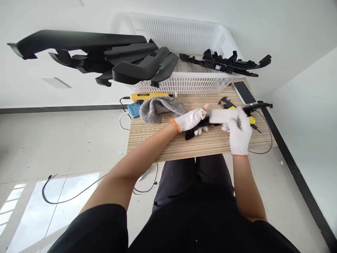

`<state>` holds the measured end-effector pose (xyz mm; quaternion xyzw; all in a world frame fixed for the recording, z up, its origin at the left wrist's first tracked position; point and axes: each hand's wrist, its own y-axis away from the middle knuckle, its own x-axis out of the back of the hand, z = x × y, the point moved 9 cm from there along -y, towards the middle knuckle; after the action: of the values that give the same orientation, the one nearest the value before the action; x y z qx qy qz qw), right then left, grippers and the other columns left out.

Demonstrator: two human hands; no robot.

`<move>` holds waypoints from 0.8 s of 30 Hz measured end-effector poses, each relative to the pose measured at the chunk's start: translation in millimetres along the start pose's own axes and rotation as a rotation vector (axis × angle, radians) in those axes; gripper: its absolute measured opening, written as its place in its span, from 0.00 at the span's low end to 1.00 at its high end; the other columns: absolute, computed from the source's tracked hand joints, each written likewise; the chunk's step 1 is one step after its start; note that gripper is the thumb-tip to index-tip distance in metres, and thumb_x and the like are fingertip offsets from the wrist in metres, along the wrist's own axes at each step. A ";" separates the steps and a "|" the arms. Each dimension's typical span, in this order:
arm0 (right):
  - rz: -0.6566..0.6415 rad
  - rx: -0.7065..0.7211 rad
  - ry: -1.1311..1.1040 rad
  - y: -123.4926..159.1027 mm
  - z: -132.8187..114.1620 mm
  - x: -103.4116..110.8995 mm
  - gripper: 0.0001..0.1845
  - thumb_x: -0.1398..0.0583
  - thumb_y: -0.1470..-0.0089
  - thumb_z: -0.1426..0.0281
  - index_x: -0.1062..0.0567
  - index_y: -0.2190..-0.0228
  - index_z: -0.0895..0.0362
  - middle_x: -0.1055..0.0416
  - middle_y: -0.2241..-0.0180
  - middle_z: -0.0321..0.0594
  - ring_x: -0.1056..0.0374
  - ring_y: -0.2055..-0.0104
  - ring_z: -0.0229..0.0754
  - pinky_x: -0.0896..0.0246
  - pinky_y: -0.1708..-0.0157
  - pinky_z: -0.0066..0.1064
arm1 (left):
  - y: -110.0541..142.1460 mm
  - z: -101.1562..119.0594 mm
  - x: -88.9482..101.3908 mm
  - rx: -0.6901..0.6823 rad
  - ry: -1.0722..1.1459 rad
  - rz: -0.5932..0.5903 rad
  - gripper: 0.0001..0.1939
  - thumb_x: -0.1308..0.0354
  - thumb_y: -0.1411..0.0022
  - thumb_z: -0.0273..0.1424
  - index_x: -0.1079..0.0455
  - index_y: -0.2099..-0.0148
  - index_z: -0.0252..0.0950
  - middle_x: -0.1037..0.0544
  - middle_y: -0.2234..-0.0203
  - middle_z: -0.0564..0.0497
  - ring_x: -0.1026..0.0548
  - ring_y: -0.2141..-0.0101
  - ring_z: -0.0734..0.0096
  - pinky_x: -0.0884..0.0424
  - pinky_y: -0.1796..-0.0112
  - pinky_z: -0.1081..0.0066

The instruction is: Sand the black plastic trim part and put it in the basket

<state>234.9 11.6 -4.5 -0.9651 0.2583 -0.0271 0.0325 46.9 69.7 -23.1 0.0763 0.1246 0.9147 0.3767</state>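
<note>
Both my hands wear white knit gloves over a small wooden table [158, 144]. My left hand [191, 120] is closed on a black plastic part [190, 133] that lies on the table, with a bare fingertip sticking out. My right hand [239, 130] is closed around a white block-shaped object [219, 116] and holds it against the black part. The right hand is blurred by motion.
A white plastic basket [184, 84] at the table's back holds long black trim parts [126, 59] and another black part [226, 63]. On the table lie a grey cloth [158, 107], a yellow tool [149, 96], a blue box [133, 109], a phone [244, 92] and a caliper [226, 102]. Cables trail on the floor.
</note>
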 end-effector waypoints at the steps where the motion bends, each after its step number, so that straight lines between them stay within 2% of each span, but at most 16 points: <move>1: 0.077 0.021 -0.020 0.0 -2.0 6.8 0.35 0.36 0.48 0.63 0.30 0.38 0.45 0.26 0.55 0.37 0.31 0.71 0.32 0.30 0.75 0.25 | -0.4 0.5 0.2 -0.009 0.003 0.002 0.45 0.68 0.31 0.65 0.29 0.47 0.30 0.18 0.72 0.43 0.26 0.82 0.76 0.34 0.81 0.81; 2: 0.126 0.036 -0.035 0.2 -3.5 11.3 0.35 0.38 0.47 0.62 0.31 0.37 0.45 0.26 0.56 0.37 0.33 0.73 0.31 0.32 0.77 0.24 | -1.0 0.2 0.1 -0.011 0.003 0.001 0.46 0.69 0.31 0.66 0.28 0.48 0.30 0.18 0.72 0.42 0.26 0.82 0.76 0.34 0.81 0.81; 3: 0.110 0.032 -0.033 -0.1 -3.7 9.9 0.35 0.38 0.46 0.62 0.31 0.37 0.44 0.26 0.57 0.36 0.34 0.74 0.30 0.33 0.78 0.24 | -1.7 -0.7 0.0 -0.008 0.003 -0.001 0.47 0.69 0.32 0.66 0.28 0.48 0.30 0.18 0.72 0.42 0.27 0.83 0.76 0.34 0.81 0.81; 6: -0.073 -0.026 0.028 0.2 -0.3 -7.2 0.35 0.35 0.49 0.63 0.29 0.39 0.44 0.26 0.59 0.35 0.36 0.77 0.30 0.35 0.81 0.25 | -3.2 -3.6 0.0 0.007 0.007 -0.002 0.48 0.70 0.32 0.67 0.27 0.49 0.30 0.18 0.73 0.42 0.27 0.83 0.76 0.34 0.81 0.80; 7: -0.055 -0.026 0.033 0.4 -0.7 -6.0 0.35 0.35 0.49 0.63 0.29 0.39 0.44 0.26 0.59 0.35 0.37 0.78 0.29 0.36 0.81 0.25 | -3.3 -3.0 0.3 -0.001 0.007 0.001 0.48 0.70 0.32 0.66 0.27 0.48 0.30 0.18 0.72 0.42 0.27 0.83 0.77 0.34 0.81 0.81; 9: 0.067 0.003 0.008 0.9 -3.9 4.2 0.34 0.37 0.47 0.62 0.31 0.38 0.43 0.27 0.59 0.35 0.40 0.79 0.28 0.40 0.83 0.23 | -3.0 -0.9 0.9 -0.022 -0.002 0.009 0.46 0.68 0.31 0.65 0.28 0.47 0.30 0.18 0.72 0.43 0.27 0.82 0.77 0.34 0.80 0.82; 10: 0.074 0.004 0.003 1.1 -4.0 4.6 0.34 0.38 0.47 0.62 0.31 0.37 0.43 0.27 0.59 0.35 0.41 0.80 0.28 0.41 0.84 0.23 | -2.8 -0.5 0.8 -0.023 -0.006 0.007 0.46 0.68 0.30 0.65 0.28 0.48 0.30 0.18 0.72 0.42 0.27 0.82 0.77 0.34 0.80 0.82; 13: -0.080 -0.032 0.039 0.0 0.2 -9.6 0.34 0.36 0.48 0.63 0.29 0.39 0.44 0.26 0.61 0.34 0.39 0.80 0.29 0.41 0.84 0.23 | -2.4 -1.2 -0.6 -0.006 0.000 -0.008 0.46 0.70 0.30 0.65 0.27 0.50 0.30 0.19 0.73 0.42 0.28 0.83 0.76 0.33 0.81 0.80; 14: -0.059 -0.029 0.043 -1.2 0.2 -7.8 0.33 0.35 0.49 0.63 0.29 0.40 0.45 0.26 0.60 0.35 0.39 0.80 0.29 0.40 0.84 0.24 | -2.3 -0.6 -0.7 -0.009 -0.001 -0.009 0.46 0.70 0.30 0.64 0.27 0.50 0.30 0.19 0.73 0.42 0.28 0.83 0.76 0.33 0.81 0.80; 16: 0.095 0.007 0.015 -4.0 -2.9 6.2 0.30 0.37 0.46 0.62 0.29 0.41 0.46 0.26 0.59 0.35 0.40 0.80 0.28 0.43 0.84 0.22 | -2.0 1.6 -0.6 -0.022 -0.008 -0.003 0.44 0.69 0.29 0.64 0.28 0.49 0.31 0.18 0.72 0.42 0.27 0.83 0.76 0.33 0.81 0.80; 17: 0.129 0.015 0.004 -5.2 -3.6 9.2 0.29 0.38 0.46 0.61 0.28 0.42 0.46 0.27 0.60 0.35 0.41 0.80 0.27 0.46 0.85 0.22 | -1.7 1.6 -0.4 -0.015 -0.011 0.003 0.44 0.68 0.29 0.64 0.28 0.48 0.31 0.18 0.71 0.43 0.27 0.83 0.76 0.33 0.81 0.80; 21: -0.147 -0.045 0.057 -7.7 1.0 -17.5 0.29 0.35 0.49 0.62 0.26 0.45 0.50 0.29 0.70 0.31 0.41 0.81 0.30 0.46 0.85 0.24 | -0.1 -0.9 0.7 0.045 0.009 0.032 0.45 0.67 0.31 0.65 0.27 0.50 0.31 0.18 0.73 0.43 0.27 0.83 0.75 0.35 0.82 0.80; 22: -0.135 -0.033 0.057 -7.9 -0.5 -17.2 0.28 0.35 0.49 0.63 0.26 0.45 0.50 0.30 0.70 0.31 0.42 0.82 0.29 0.46 0.85 0.24 | 0.4 0.3 1.0 0.040 0.012 0.036 0.45 0.67 0.31 0.66 0.27 0.51 0.31 0.18 0.73 0.43 0.27 0.83 0.75 0.35 0.82 0.80; 24: -0.029 0.018 0.032 -8.3 -6.2 -8.7 0.26 0.38 0.47 0.62 0.26 0.45 0.48 0.30 0.69 0.30 0.44 0.82 0.28 0.47 0.85 0.23 | 1.6 3.1 0.9 0.025 0.007 0.029 0.44 0.67 0.31 0.65 0.28 0.53 0.32 0.18 0.73 0.43 0.27 0.83 0.76 0.35 0.82 0.80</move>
<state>231.0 22.9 2.1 -0.9678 0.2447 -0.0453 0.0365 45.9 69.7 -19.7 0.0796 0.1361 0.9188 0.3618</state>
